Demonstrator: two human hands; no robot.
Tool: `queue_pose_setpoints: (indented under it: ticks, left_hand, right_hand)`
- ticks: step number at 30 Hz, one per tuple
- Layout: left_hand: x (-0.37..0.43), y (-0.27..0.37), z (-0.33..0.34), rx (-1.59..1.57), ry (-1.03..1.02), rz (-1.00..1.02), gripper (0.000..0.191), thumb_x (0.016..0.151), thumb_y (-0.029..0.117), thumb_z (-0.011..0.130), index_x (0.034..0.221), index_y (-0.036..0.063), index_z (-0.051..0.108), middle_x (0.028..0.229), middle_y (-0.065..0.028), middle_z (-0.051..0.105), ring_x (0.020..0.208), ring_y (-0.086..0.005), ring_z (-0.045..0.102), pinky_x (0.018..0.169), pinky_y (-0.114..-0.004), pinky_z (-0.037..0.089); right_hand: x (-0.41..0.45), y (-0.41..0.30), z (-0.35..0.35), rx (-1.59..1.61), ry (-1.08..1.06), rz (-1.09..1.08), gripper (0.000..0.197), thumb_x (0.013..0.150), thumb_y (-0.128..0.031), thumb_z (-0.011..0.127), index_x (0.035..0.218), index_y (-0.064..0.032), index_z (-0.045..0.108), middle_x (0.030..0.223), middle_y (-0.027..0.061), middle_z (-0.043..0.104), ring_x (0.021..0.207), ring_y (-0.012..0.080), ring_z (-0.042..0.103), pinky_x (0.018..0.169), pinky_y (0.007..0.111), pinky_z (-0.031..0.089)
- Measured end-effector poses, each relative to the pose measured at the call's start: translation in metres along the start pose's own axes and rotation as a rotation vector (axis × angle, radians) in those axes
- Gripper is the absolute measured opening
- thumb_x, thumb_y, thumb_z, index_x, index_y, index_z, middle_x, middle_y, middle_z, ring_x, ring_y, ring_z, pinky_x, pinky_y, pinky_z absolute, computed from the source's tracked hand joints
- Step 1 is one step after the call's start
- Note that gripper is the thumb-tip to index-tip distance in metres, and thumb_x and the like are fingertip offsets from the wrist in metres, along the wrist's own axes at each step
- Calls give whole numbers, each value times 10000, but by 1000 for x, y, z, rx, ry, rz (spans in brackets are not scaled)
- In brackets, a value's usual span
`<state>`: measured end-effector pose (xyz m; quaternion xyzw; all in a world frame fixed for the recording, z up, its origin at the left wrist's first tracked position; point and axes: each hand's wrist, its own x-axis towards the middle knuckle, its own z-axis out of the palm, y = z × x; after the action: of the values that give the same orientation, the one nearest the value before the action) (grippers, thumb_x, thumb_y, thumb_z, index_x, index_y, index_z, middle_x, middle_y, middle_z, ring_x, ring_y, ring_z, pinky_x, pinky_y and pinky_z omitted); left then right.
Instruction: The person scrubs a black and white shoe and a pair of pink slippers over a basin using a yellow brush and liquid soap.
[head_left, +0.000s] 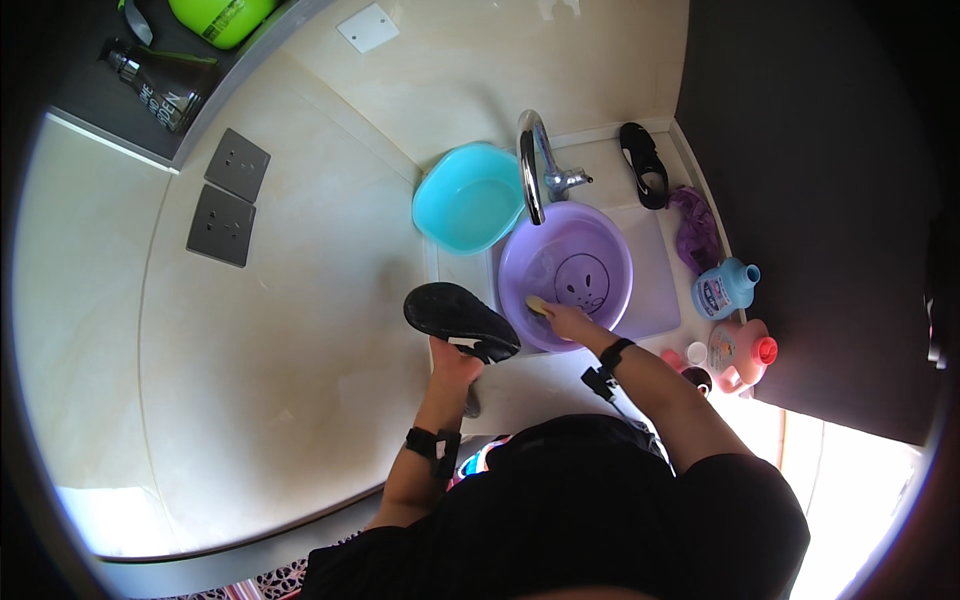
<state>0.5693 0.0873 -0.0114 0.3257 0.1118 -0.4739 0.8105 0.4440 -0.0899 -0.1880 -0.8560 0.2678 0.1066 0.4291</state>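
Observation:
My left hand (454, 363) grips a black shoe (454, 311) with a white mark on its side, raised just left of the purple basin (513, 244). Between the fingers of my right hand (568, 322) is a small yellowish brush (537, 304), held low inside the basin. The brush's working side is hidden. A face is drawn in dark lines on the basin's bottom, and there seems to be shallow water over it. The basin stands in the sink (656, 274), under the chrome faucet (529, 169).
A turquoise basin (471, 199) stands behind on the left. Along the right edge lie another black shoe (643, 165), a purple cloth (696, 231), a blue bottle (721, 289) and a pink jug (736, 352). Tiled wall (322, 315) closes off the left side.

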Motion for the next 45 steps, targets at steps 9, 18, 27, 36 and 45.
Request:
queue_pose_setpoints:
  ticks: [9, 18, 27, 36, 45]
  left_hand:
    - [33, -12, 12, 266, 53, 47, 332, 981, 356, 448, 1101, 105, 629, 1042, -78, 673, 981, -256, 649, 861, -432, 530]
    - [39, -38, 29, 262, 197, -117, 335, 976, 404, 472, 997, 142, 679, 953, -48, 697, 895, -257, 664, 835, -479, 529]
    - [34, -37, 44, 166, 66, -189, 332, 976, 404, 501, 1081, 123, 642, 1042, -76, 688, 928, -256, 673, 847, -439, 549]
    - [41, -8, 43, 23, 255, 70, 496, 870, 607, 512, 1015, 174, 706, 1113, -53, 689, 1096, -328, 609, 1028, -575, 413]
    - [58, 9, -2, 74, -227, 148, 495, 849, 538, 560, 1078, 122, 701, 1161, -130, 679, 1117, -414, 600, 1038, -618, 396]
  right_hand:
    - [-126, -127, -112, 510, 368, -430, 411, 972, -201, 562, 1373, -289, 529, 910, 179, 680, 735, 390, 659, 685, 446, 547]
    - [-103, -66, -95, 266, 544, -266, 471, 934, -137, 584, 1372, -299, 521, 894, 158, 691, 714, 405, 659, 647, 492, 549]
    - [-126, -120, -100, 391, 505, -556, 480, 939, -131, 579, 1379, -310, 518, 881, 164, 676, 688, 406, 635, 637, 464, 543]
    - [-135, -111, -100, 587, 319, -369, 393, 1023, -145, 487, 1403, -241, 511, 1279, 98, 633, 1004, 253, 692, 877, 281, 508]
    - [-107, -50, -86, 442, 438, -168, 390, 1027, -177, 479, 1412, -228, 498, 1228, 139, 649, 935, 276, 684, 851, 293, 511]
